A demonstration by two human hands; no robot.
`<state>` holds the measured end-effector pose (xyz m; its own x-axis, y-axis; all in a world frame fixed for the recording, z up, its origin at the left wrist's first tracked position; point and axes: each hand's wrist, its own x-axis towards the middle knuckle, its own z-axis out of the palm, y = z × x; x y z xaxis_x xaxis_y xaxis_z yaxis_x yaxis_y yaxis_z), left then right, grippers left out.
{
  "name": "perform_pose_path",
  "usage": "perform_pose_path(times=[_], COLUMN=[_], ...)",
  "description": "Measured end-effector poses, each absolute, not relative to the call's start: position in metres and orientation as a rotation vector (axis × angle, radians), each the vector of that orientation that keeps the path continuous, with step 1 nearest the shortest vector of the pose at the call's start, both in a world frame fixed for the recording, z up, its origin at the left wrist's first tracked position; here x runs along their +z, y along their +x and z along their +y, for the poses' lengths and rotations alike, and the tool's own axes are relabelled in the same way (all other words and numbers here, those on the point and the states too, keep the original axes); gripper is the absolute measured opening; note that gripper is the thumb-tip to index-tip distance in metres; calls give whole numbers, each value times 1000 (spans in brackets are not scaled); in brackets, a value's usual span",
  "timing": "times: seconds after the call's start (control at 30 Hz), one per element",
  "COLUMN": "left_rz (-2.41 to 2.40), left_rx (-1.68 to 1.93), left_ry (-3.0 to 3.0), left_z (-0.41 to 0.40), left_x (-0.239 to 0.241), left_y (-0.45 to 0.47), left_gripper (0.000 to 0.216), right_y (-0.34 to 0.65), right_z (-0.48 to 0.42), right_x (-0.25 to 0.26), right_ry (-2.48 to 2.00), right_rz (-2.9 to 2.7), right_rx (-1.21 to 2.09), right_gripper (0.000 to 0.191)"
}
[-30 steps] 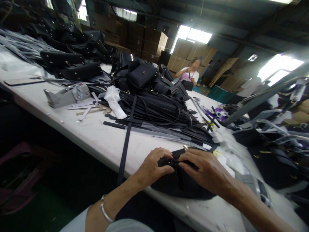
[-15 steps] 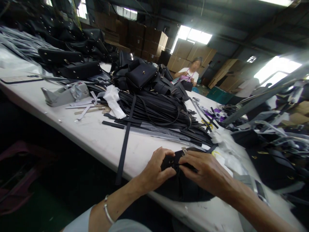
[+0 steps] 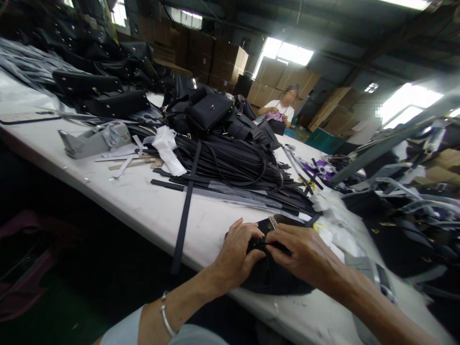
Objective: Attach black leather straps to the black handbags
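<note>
A black bag (image 3: 278,281) lies at the table's near edge, under both of my hands. My left hand (image 3: 239,254) rests on its left side, with thumb and fingers curled in around a small metal fitting (image 3: 255,245). From the right, my right hand (image 3: 300,244) pinches a thin black strap (image 3: 265,245) close to that fitting. A metal buckle (image 3: 273,222) shows just above the right hand's fingers. The palm-side fingers and part of the bag are hidden.
Beyond the bag lies a pile of black straps (image 3: 230,165), with one strap (image 3: 185,218) hanging over the table edge. A grey tape dispenser (image 3: 95,139) stands left; another grey device (image 3: 372,275) is right. Finished-looking black bags (image 3: 210,112) are heaped behind. A co-worker (image 3: 278,110) sits across the table.
My left thumb and fingers have closed in toward the fitting and the right fingertips. The right hand keeps its pinch, almost unmoved. The view has shifted slightly.
</note>
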<state>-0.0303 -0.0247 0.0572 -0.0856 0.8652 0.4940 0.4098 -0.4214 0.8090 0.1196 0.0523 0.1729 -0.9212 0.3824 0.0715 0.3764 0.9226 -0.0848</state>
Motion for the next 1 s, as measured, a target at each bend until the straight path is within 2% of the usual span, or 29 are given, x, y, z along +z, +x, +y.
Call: perform_pose_path(times=[0.33, 0.57, 0.8, 0.9, 1.0], left_rz=[1414, 1452, 1444, 1421, 1385], left_rx=[1377, 1333, 1212, 1129, 1115], left_ry=[1998, 2013, 2160, 2187, 2132], left_z=[-25, -22, -18, -16, -16], left_x=[67, 65, 67, 68, 68], left_y=[-33, -34, -32, -31, -33], left_gripper=[23, 21, 6, 10, 14], right_y=[113, 115, 100, 90, 98], right_z=[55, 61, 49, 55, 67], right_x=[182, 175, 195, 197, 188], right_ry=[-301, -381, -123, -149, -358], right_rz=[-3195, -3185, -3430, -3529, -3445], right_rx=[-173, -62, -378, -258, 93], right_gripper=[23, 13, 16, 15, 10])
